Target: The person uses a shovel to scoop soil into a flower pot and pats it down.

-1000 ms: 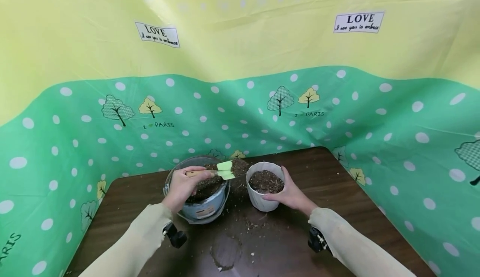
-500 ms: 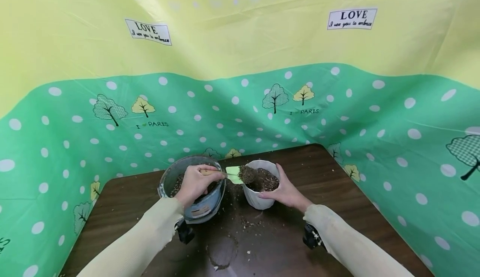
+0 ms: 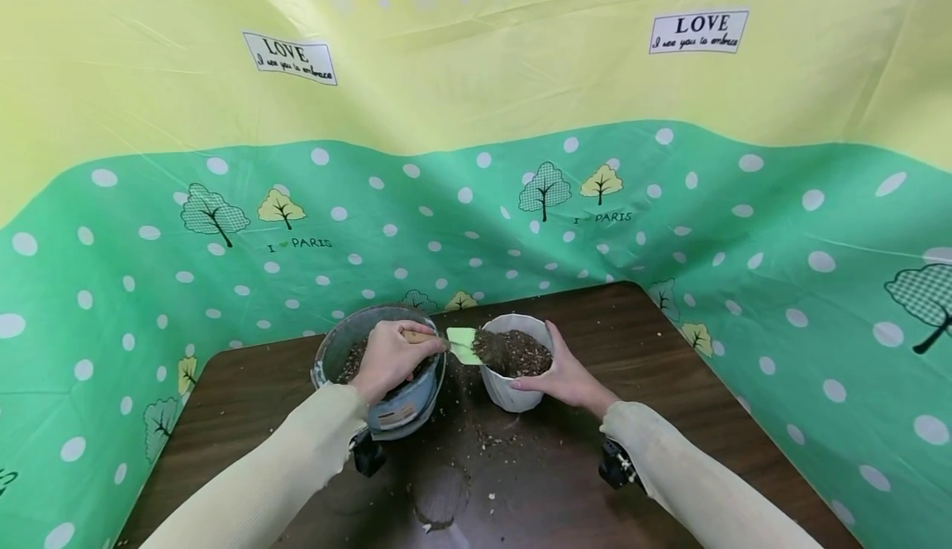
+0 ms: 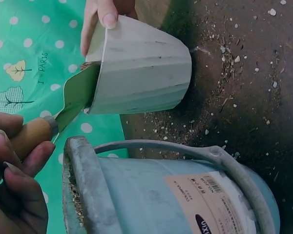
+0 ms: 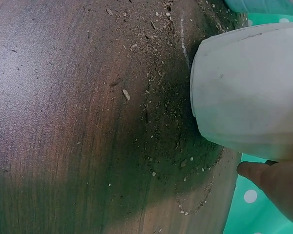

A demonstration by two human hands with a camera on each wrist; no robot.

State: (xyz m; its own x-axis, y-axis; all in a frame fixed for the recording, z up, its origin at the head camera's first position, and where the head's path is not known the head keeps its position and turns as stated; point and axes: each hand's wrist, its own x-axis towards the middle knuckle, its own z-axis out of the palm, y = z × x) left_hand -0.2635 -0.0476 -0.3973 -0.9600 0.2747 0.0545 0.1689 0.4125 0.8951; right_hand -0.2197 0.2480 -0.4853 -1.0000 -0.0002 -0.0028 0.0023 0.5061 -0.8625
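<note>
My left hand (image 3: 392,359) grips the wooden handle (image 4: 33,136) of a small green trowel (image 3: 464,344). The trowel's blade reaches over the near-left rim of a white ribbed pot (image 3: 511,394), its tip in or over the dark soil (image 3: 530,352) there. Around the right side of that pot my right hand (image 3: 568,379) is curled, thumb at the front of the rim. Below my left hand stands a blue bucket (image 3: 402,411) holding more soil, partly hidden by the hand. In the right wrist view, the pot (image 5: 249,90) stands on the table with one finger near it.
Spilled soil and pale bits (image 3: 491,441) lie on the brown wooden table (image 3: 565,483) in front of the pot. A ring-shaped dirt mark (image 3: 439,524) is nearer the front. The bucket's grey handle (image 4: 185,148) hangs down its side. A polka-dot cloth (image 3: 416,226) hangs behind the table.
My left hand has moved right and brought the loaded trowel from above the bucket to the white pot, its blade tilting down into it. My right hand keeps holding the pot.
</note>
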